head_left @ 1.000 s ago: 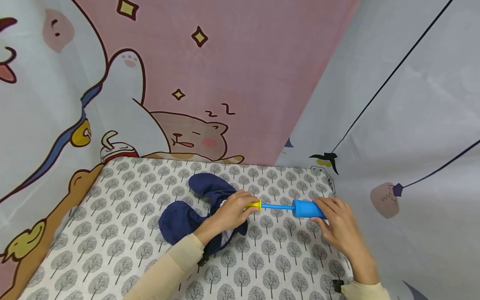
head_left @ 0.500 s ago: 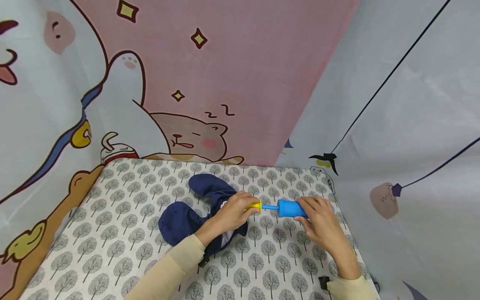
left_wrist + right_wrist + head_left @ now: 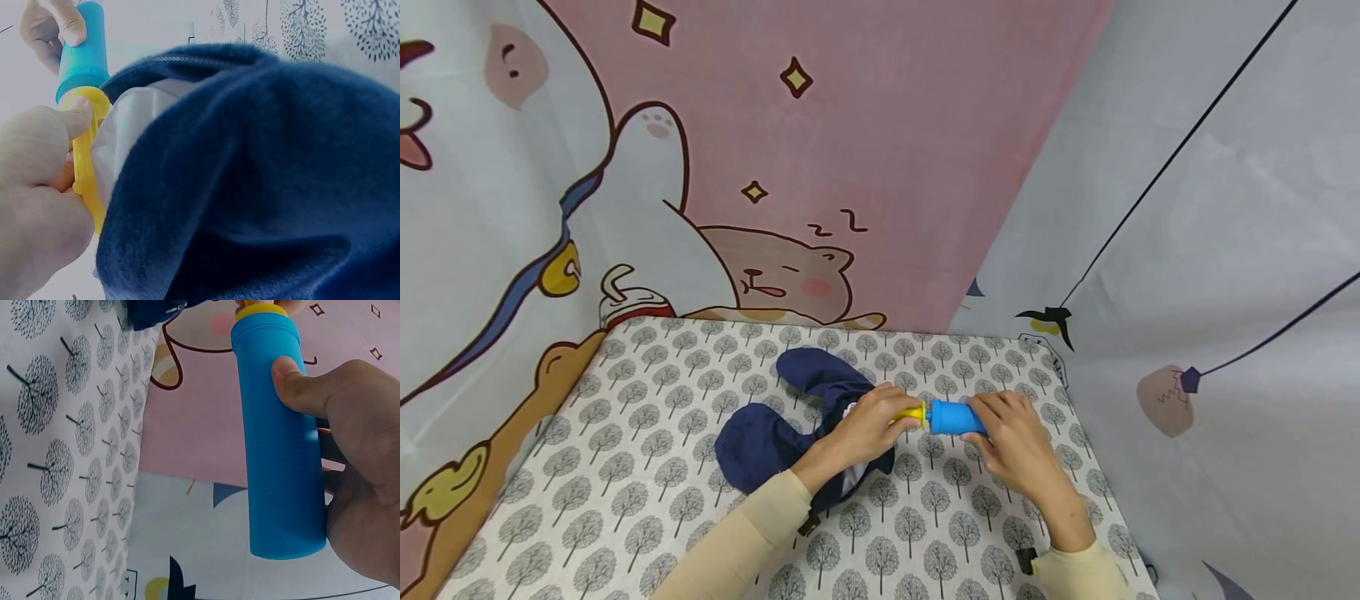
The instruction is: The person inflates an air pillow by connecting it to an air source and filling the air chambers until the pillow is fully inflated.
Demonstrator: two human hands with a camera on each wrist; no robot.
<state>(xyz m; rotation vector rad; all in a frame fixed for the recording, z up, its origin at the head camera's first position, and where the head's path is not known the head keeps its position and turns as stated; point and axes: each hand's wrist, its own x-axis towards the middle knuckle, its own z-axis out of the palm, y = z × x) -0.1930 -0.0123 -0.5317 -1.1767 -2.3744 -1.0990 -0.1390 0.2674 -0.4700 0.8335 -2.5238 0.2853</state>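
Note:
A hand air pump has a blue barrel (image 3: 953, 417) and a yellow end piece (image 3: 83, 159). My right hand (image 3: 1017, 442) curls round the barrel, thumb laid along its side in the right wrist view. Between thumb and fingers, my left hand (image 3: 867, 423) grips the yellow piece. Beneath the left hand lies a navy plush U-shaped neck pillow (image 3: 751, 450), its zipper (image 3: 197, 60) parted over a white inner lining (image 3: 128, 119). The yellow piece runs down beside that lining; where its far tip meets the pillow is hidden. Only a sliver of blue rod shows between barrel and yellow piece.
A table with a tree-print cloth (image 3: 617, 467) bears the pillow. Cartoon-printed fabric walls (image 3: 880, 167) close in the back and both sides. A small black item (image 3: 1026, 560) sits by the right cuff.
My right hand has slid the blue barrel leftward toward the yellow piece, so the blue rod between them has nearly vanished inside. The left hand and the pillow have stayed in place.

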